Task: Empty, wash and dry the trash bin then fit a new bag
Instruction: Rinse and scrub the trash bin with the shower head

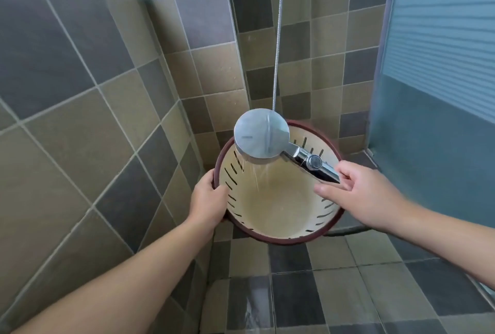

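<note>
Trash bin (278,207): cream, slotted wall, dark red rim; in the corner of the tiled floor (334,293), tipped, mouth toward the viewer, long axis leaning back to the walls, presumably so spray reaches the base.
Left hand (207,201): grips the near-left rim, steadying.
Right hand (359,194): pinches the handle of the shower head (262,133), face down over the mouth, water running.

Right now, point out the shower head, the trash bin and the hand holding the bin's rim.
shower head (261,133): head view, on the back of its round chrome disc.
trash bin (270,207): head view, on its bare inner bottom.
left hand (207,197): head view, on the back of the hand.
</note>
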